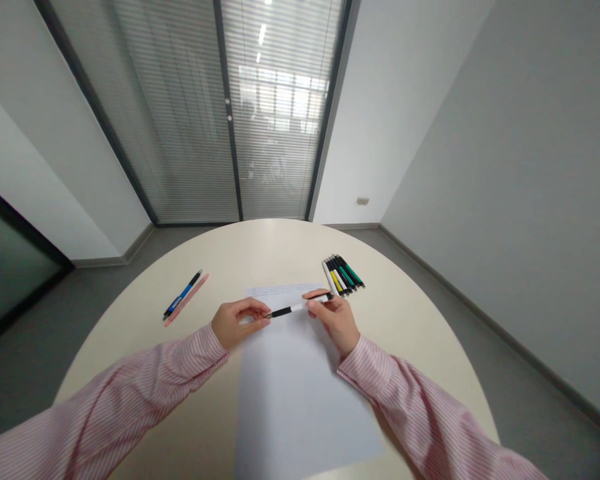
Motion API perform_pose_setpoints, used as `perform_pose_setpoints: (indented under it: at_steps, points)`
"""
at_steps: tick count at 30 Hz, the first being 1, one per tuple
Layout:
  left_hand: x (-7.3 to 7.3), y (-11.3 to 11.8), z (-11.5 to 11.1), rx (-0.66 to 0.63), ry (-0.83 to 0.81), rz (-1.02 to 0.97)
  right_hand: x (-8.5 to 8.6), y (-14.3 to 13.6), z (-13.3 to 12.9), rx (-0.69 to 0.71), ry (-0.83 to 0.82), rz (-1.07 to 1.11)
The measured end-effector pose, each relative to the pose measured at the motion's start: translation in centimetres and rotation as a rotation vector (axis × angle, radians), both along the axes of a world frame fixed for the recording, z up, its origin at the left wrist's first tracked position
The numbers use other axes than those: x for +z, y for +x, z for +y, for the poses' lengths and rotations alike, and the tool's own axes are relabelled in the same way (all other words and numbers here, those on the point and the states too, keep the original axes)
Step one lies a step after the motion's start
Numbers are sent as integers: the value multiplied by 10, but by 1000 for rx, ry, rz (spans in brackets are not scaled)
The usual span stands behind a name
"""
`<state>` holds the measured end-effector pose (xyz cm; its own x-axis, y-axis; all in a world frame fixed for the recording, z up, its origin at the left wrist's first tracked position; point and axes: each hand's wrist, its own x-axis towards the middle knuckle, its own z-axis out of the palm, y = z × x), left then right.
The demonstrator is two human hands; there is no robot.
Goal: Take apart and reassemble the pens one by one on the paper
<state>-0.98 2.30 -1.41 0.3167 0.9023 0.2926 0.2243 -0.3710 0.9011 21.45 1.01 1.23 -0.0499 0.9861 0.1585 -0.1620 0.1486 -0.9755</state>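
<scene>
A white pen with a black grip (283, 311) spans the gap between my two hands, above the paper. The fingertips of my left hand (240, 322) pinch its tip end, at the left. My right hand (334, 319) is closed around the white barrel near the other end, with the dark clip end showing past the fingers. Beneath both hands lies a large white sheet of paper (300, 400), with faint lines of print along its far edge.
Several pens (344, 275) in white, yellow, green and black lie side by side at the right. To the left, a blue pen (183, 294) rests beside a pink pen (187, 300). The round cream table (420, 347) faces a glass partition with blinds (190, 133).
</scene>
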Motion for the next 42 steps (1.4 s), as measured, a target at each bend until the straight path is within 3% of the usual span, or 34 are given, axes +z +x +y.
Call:
perform_pose_setpoints:
  at_steps: [5,9,15,19,29,35,42]
  points:
    - [-5,-1,-2,-92,83,254,33,9,27,158,-71,512]
    - [-9,-3,-1,-217,247,492,36,14,51,258,-179,661]
    - [-8,-5,1,-296,323,538,14,6,68,98,-251,479]
    - [-11,-5,2,-304,332,544,7,7,70,136,-248,404]
    - [-8,-5,1,-324,336,561,4,8,73,159,-244,517]
    - [-9,-6,2,-335,343,554,1,-4,76,114,-159,309]
    - [-13,-6,3,-330,344,532,-17,-5,80,75,-160,23]
